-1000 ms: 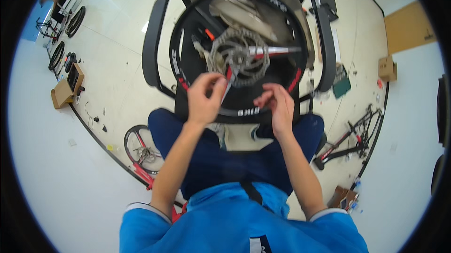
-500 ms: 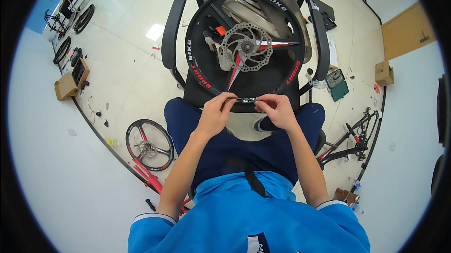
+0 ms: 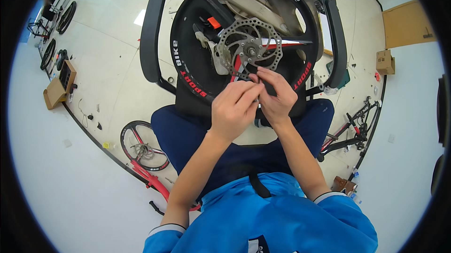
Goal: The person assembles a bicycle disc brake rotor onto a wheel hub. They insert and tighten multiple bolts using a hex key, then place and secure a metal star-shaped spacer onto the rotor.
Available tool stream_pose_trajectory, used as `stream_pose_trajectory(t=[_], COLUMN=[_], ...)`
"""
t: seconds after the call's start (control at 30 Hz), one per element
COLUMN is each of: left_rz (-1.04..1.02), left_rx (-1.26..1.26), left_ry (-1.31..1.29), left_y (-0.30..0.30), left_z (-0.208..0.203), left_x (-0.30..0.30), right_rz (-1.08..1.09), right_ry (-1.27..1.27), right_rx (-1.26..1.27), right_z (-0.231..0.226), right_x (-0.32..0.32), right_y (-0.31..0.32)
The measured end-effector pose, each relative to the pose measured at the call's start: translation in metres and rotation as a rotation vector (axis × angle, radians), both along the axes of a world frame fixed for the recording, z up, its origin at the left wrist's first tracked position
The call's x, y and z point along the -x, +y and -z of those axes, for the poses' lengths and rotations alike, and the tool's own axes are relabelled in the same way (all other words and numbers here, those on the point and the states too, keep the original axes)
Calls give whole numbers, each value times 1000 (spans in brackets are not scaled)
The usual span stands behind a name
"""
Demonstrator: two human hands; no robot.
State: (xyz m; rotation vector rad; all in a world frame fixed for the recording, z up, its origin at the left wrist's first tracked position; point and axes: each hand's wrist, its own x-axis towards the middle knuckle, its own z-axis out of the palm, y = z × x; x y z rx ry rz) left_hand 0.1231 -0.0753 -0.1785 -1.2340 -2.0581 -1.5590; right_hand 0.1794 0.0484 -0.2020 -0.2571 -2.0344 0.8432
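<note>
A black bicycle wheel (image 3: 179,30) with red and white spokes lies flat on the seat of a black office chair (image 3: 190,95) before me. At its middle sits a silver brake disc (image 3: 244,48). My left hand (image 3: 235,109) and my right hand (image 3: 278,95) meet over the near side of the wheel, just below the disc. Both are closed, fingertips pinched together. Whatever they hold is small and mostly hidden by the fingers. A grey-white cloth-like thing (image 3: 221,61) and an orange piece (image 3: 213,22) lie left of the disc, seen through the wheel.
Chair armrests (image 3: 151,37) flank the wheel. On the floor at left are a second wheel (image 3: 125,140), a red frame part (image 3: 152,180) and an open cardboard box (image 3: 55,95). To the right lie a black bicycle frame (image 3: 345,136) and a brown box (image 3: 385,62). Another person is far left.
My hands have come together and moved up over the wheel, toward the disc. The thin dark strip stretched between them before is now mostly hidden. The view has shifted slightly.
</note>
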Motion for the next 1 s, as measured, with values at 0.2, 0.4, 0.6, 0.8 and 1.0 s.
stream_pose_trajectory(t=[0.2, 0.4, 0.6, 0.8, 1.0], left_rz=[-61, -96, -88, -96, -118], left_rx=[-135, -151, -178, -234, -275], left_ry=[-34, -33, -114, -210, -327], left_y=[18, 21, 24, 27, 27], left_z=[27, 33, 32, 28, 29], left_x=[0, 6, 11, 13, 15], right_rz=[-4, -28, -16, -12, 22], right_ry=[50, 54, 8, -3, -4], right_rx=[106, 150, 74, 15, 10], right_z=[23, 26, 20, 20, 11], right_x=[12, 22, 22, 23, 30], right_y=[-4, -6, -1, 6, 6])
